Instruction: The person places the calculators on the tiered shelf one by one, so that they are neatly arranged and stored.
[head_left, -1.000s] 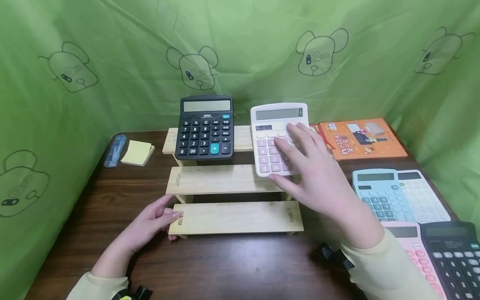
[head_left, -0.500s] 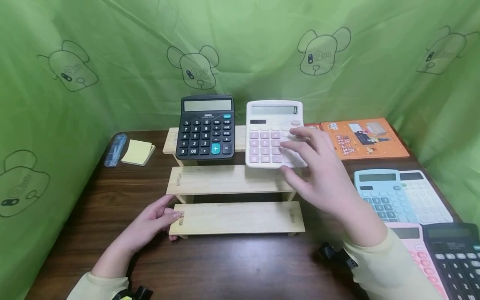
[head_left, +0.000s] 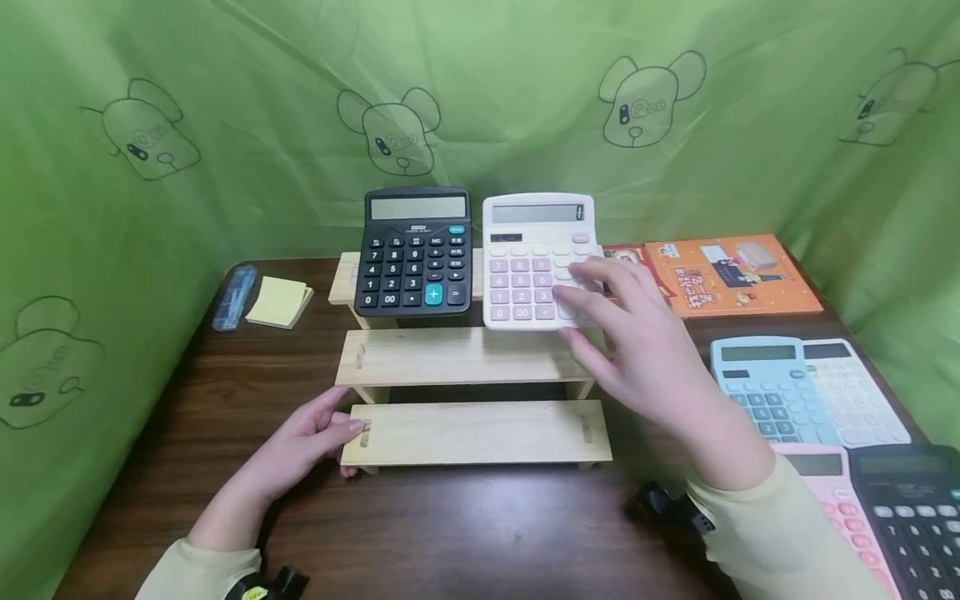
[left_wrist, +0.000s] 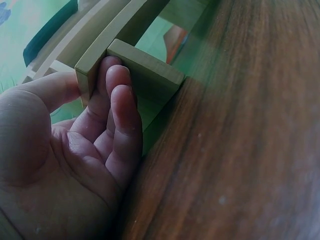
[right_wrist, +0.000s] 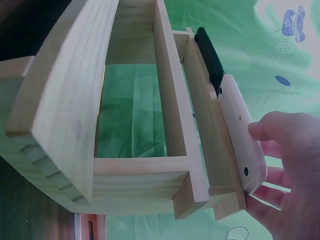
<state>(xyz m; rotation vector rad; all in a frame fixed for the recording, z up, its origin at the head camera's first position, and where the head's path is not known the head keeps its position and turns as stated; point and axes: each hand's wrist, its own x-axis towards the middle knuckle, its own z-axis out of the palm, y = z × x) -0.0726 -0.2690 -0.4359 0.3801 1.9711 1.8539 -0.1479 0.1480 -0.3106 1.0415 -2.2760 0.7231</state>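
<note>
A three-tier wooden display stand (head_left: 476,433) stands on the table. My left hand (head_left: 303,442) grips the left end of its lowest tier, thumb on top; in the left wrist view, the curled fingers (left_wrist: 127,110) are under the board. On the top tier, a white calculator (head_left: 517,250) with lilac number keys leans back, its display reading 0. At its lower right my right hand (head_left: 637,342) holds it, fingers over the right-hand keys and thumb at the bottom edge. A black calculator (head_left: 412,258) leans just left of it, with a narrow gap between them.
On the right lie blue (head_left: 765,367), white (head_left: 862,400), pink (head_left: 817,467) and black (head_left: 907,500) calculators. An orange box (head_left: 735,275) is behind them. A sticky-note pad (head_left: 277,302) and a clear blue item (head_left: 234,298) sit at back left. Green curtains (head_left: 510,100) surround the table.
My right hand has shifted the white calculator left and back, closer to the black one, and its fingers have slid toward its right side. The left hand stays on the stand.
</note>
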